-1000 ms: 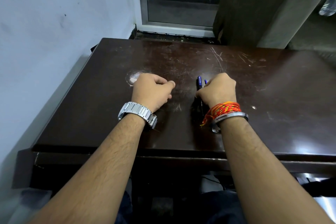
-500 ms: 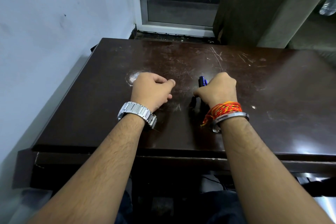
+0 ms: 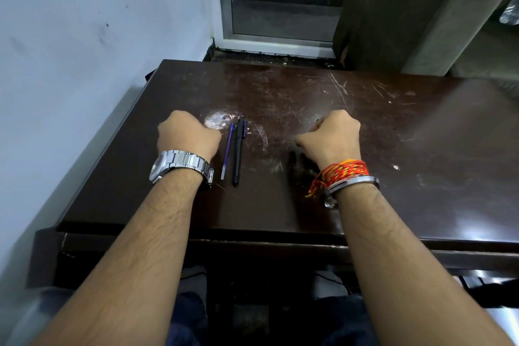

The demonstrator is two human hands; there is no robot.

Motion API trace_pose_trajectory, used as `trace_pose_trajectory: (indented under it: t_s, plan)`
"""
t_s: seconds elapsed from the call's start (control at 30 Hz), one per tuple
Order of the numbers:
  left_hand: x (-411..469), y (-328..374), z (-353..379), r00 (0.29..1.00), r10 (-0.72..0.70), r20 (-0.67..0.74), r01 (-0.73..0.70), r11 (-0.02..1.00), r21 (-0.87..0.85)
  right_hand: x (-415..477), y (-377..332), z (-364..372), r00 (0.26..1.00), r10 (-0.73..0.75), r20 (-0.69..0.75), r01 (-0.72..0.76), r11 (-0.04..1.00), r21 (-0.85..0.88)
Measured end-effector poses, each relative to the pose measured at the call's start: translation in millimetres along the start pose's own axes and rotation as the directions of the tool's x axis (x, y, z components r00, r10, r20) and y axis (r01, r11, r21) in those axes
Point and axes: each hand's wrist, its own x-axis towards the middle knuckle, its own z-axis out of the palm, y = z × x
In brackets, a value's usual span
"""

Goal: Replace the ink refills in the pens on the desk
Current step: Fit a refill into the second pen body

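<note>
A black pen (image 3: 238, 152) lies on the dark desk (image 3: 421, 149), pointing away from me. A thin blue ink refill (image 3: 227, 150) lies parallel to it, just to its left. My left hand (image 3: 186, 135) is a closed fist resting on the desk just left of the refill, with nothing visible in it. My right hand (image 3: 332, 135) is a fist further right, closed on a second dark pen (image 3: 318, 121). Only that pen's tip shows above the thumb; the rest is hidden by the hand.
A pale wall runs along the desk's left side. Behind the desk's far edge are a metal door frame (image 3: 269, 45) and a dark cabinet (image 3: 407, 8). The desk top is scratched, with a white worn patch (image 3: 217, 119) near the pen's top end.
My left hand has slid to the left, uncovering the black pen and blue refill on the desk. The pen by my right hand is now almost fully hidden in the fist.
</note>
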Motion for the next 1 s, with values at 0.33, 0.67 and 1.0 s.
trace_pose_trajectory:
  t_s: [0.33, 0.67, 1.0]
  plan:
    - [-3, 4, 11, 0.984, -0.015, 0.179, 0.007, 0.999, 0.048, 2, 2, -2, 1.000, 0.013, 0.002, -0.013, 0.999, 0.043]
    - [-8, 7, 14, 0.987, 0.048, 0.153, -0.057, 0.997, 0.057, 7, 12, -6, 0.997, 0.074, -0.026, -0.073, 0.996, 0.056]
    - [-10, 10, 20, 0.979, 0.109, 0.175, -0.118, 0.992, 0.038, 6, 9, -4, 0.998, 0.035, -0.046, -0.033, 0.998, 0.046]
